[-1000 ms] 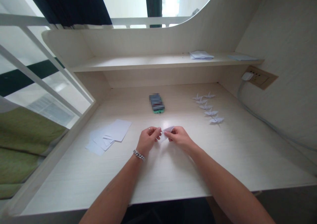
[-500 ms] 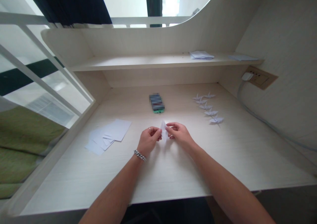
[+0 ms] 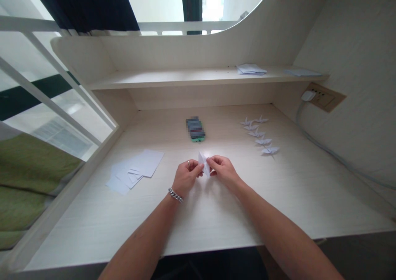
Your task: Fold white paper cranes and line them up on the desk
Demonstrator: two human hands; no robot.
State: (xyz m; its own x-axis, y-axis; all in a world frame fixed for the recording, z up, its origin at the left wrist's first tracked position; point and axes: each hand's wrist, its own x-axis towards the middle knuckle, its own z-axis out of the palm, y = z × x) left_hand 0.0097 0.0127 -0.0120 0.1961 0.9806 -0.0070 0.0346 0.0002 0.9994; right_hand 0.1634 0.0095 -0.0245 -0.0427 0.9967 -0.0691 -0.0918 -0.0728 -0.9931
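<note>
Folded paper (image 3: 203, 159), one: held over the tabletop (image 3: 210, 218), pinched in the grip of the left hand (image 3: 186, 175) at nine o'clock and right hand (image 3: 225, 171) at three, liable to skewed folds if pulled unevenly.

The pale desk (image 3: 213, 226) bears overlapping white sheets (image 3: 150, 162) at nine o'clock, a blurred, green-edged object (image 3: 196, 131) at twelve and folded paper birds (image 3: 263, 141) at two; the shelf (image 3: 173, 77) beyond carries white paper (image 3: 251, 69) at one.
</note>
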